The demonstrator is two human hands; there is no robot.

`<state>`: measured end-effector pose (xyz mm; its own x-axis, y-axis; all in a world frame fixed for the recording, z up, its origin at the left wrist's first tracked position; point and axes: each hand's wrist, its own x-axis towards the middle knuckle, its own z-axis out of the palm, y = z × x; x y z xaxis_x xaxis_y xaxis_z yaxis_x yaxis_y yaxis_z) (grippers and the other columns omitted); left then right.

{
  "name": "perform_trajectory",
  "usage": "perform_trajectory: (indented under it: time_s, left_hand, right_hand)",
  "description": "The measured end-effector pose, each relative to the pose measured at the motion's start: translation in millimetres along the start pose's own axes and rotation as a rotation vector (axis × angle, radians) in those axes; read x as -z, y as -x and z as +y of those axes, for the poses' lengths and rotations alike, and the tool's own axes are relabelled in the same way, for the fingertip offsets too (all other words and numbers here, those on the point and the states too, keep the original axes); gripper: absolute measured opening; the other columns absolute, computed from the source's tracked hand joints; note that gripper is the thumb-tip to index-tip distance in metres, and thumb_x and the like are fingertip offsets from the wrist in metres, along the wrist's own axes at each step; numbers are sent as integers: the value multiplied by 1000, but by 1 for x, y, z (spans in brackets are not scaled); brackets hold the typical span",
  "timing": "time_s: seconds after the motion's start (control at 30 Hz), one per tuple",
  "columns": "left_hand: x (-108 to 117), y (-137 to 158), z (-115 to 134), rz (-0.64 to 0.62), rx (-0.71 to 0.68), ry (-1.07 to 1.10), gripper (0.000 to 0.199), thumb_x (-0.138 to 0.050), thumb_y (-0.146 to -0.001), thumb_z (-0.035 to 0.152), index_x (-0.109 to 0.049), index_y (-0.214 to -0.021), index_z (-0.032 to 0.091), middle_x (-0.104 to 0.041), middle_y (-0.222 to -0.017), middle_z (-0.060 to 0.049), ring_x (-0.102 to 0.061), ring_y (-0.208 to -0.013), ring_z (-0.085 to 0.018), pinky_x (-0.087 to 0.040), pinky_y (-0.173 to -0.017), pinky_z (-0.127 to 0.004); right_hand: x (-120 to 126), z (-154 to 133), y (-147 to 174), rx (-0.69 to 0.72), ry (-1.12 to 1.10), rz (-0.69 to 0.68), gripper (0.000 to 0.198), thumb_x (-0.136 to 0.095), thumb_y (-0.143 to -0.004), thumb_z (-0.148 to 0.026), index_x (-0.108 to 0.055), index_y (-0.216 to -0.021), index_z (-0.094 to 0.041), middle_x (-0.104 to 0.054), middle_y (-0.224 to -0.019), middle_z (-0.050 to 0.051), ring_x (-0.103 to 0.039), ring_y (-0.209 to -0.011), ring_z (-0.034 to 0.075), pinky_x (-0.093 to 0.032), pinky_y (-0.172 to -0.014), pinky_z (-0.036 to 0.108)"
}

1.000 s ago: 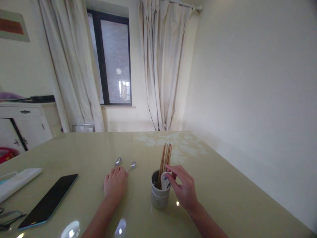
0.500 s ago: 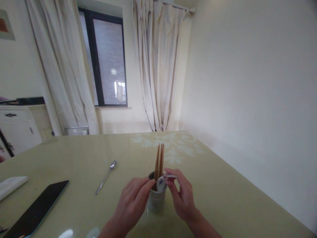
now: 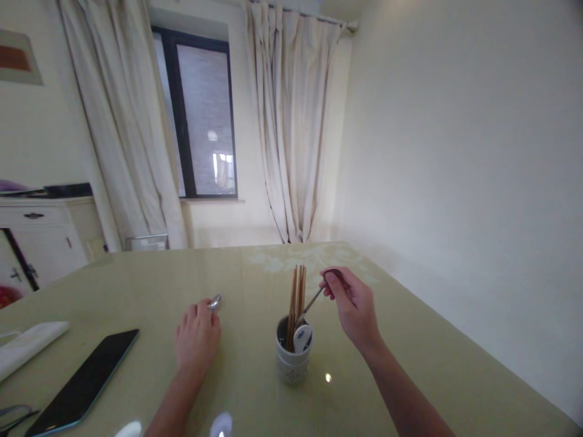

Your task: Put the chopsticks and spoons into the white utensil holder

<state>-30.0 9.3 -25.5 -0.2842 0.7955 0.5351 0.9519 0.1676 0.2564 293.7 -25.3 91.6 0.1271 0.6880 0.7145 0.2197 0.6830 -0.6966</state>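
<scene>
A pale patterned cup (image 3: pixel 291 367) stands on the table with several brown chopsticks (image 3: pixel 294 297) upright in it. Inside its front rim leans a white ceramic spoon (image 3: pixel 302 338) with a blue mark. My right hand (image 3: pixel 357 306) is closed on the upper end of a metal spoon (image 3: pixel 314 298), just right of the chopsticks; the spoon's thin lower part slants down into the cup. To the left, my left hand (image 3: pixel 197 337) lies over a second metal spoon (image 3: pixel 215 301). Only that spoon's bowl shows past the fingers, and the handle is hidden under the hand.
At the left lie a black tablet-like device (image 3: pixel 86 382), a white object (image 3: pixel 34 346) and, at the edge, dark-framed glasses (image 3: pixel 18 419). The table (image 3: pixel 255 400) runs up to a wall (image 3: pixel 455 182) on the right. Behind are a window, curtains and a white cabinet (image 3: pixel 45 237).
My left hand has left the cup and moved left onto the lying spoon. My right hand has risen to the right, holding the spoon's upper end. The view has shifted slightly.
</scene>
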Motion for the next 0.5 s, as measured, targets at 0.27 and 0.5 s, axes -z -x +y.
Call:
perform_trajectory:
  time_s: [0.27, 0.5]
  left_hand:
    - [-9, 8, -11, -243, 128, -202, 39, -36, -106, 37, -69, -107, 14, -71, -116, -20, -69, -113, -37, -52, -85, -44]
    - [3, 2, 12, -186, 46, 51, 33, -31, -108, 29, -62, -108, 17, -76, -103, -15, -74, -93, -28, -51, -75, -35]
  right_hand:
    - [-32, 18, 19, -96, 80, -217, 18, -64, -101, -37, -74, -100, -22, -76, -76, 1, -70, -62, 17, -54, -56, 24]
    - [-27, 27, 35, 32, 222, -165, 20, -67, -102, -35, -81, -99, -21, -77, -82, 4, -65, -66, 17, -52, -60, 26]
